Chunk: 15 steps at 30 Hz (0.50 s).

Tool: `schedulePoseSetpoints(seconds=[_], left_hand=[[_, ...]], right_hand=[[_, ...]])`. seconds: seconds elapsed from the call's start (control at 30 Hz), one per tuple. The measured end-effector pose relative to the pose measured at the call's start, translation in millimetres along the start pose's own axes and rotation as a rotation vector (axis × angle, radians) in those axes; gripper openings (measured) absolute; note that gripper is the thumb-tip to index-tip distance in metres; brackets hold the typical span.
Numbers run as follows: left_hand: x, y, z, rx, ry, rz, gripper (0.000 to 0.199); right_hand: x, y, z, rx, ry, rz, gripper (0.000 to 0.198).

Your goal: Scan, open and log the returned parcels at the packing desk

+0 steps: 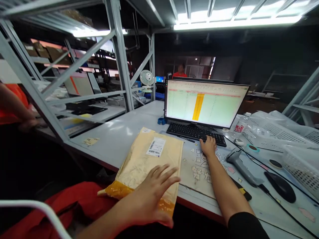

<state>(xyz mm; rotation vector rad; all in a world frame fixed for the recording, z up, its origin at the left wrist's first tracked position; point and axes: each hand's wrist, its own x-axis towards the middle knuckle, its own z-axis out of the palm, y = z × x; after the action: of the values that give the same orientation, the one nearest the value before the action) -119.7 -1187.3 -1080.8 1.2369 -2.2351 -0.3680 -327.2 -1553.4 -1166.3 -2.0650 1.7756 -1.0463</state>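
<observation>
A yellowish padded mailer (pixel 139 159) lies at the front edge of the table, its near end sealed with orange-brown tape. On its upper part is a white barcode label (pixel 156 147). My left hand (pixel 156 189) is over the near half of the mailer with fingers spread; whether it touches the surface I cannot tell. Farther off, my right hand (pixel 208 146) rests on the black keyboard (pixel 184 130) with its fingers extended. Behind the keyboard stands a monitor (pixel 184 103) showing a spreadsheet with an orange column.
Right of my right arm lie a grey barcode scanner (pixel 243 167) with its cable and a black mouse (pixel 280 186). White perforated baskets (pixel 302 166) and a plastic bottle (pixel 241 124) stand at the right. A metal rack post (pixel 119 56) rises at the left, with another person's arm (pixel 15 104) beyond.
</observation>
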Motion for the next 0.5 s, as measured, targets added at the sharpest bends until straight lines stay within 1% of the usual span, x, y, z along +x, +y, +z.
schedulePoseSetpoints(seconds=[0.03, 0.07, 0.1, 0.13, 0.2, 0.23, 0.3, 0.33, 0.37, 0.4, 0.43, 0.47, 0.5], left_hand=[[-13, -16, 16, 0.13, -0.058, -0.136, 0.094], [-28, -33, 34, 0.246, -0.074, -0.258, 0.115], [-43, -49, 52, 0.357, -0.083, -0.335, 0.128], [-57, -64, 69, 0.46, -0.07, -0.369, 0.132], [-80, -87, 97, 0.677, 0.058, -0.357, 0.127], [-86, -95, 107, 0.759, 0.118, -0.33, 0.124], [-91, -108, 119, 0.872, 0.21, -0.24, 0.121], [-89, -112, 121, 0.919, 0.232, -0.2, 0.119], [-87, -117, 122, 0.969, 0.247, -0.172, 0.115], [-83, -121, 121, 1.024, 0.26, -0.152, 0.11], [-80, -124, 119, 1.075, 0.276, -0.135, 0.105], [-78, -125, 118, 1.103, 0.29, -0.126, 0.103], [-77, -124, 116, 1.103, 0.3, -0.128, 0.102]], right_hand=[[-4, -2, -3, 0.041, 0.01, -0.003, 0.073], [-7, -4, -6, 0.085, 0.021, -0.006, 0.074], [-10, -7, -9, 0.133, 0.032, -0.008, 0.074], [-12, -12, -13, 0.183, 0.044, -0.011, 0.072], [-10, -27, -24, 0.291, 0.067, -0.017, 0.065], [-7, -40, -32, 0.351, 0.074, -0.019, 0.058], [-2, -75, -57, 0.467, 0.071, -0.037, 0.044], [-4, -97, -75, 0.556, 0.046, -0.074, 0.041], [-10, -119, -95, 0.647, 0.007, -0.136, 0.039], [-23, -141, -119, 0.783, -0.066, -0.259, 0.038], [-41, -161, -143, 1.082, -0.201, -0.473, 0.033], [-64, -175, -168, 1.319, -0.356, -0.698, 0.03], [-90, -185, -191, 1.459, -0.488, -0.915, 0.03]])
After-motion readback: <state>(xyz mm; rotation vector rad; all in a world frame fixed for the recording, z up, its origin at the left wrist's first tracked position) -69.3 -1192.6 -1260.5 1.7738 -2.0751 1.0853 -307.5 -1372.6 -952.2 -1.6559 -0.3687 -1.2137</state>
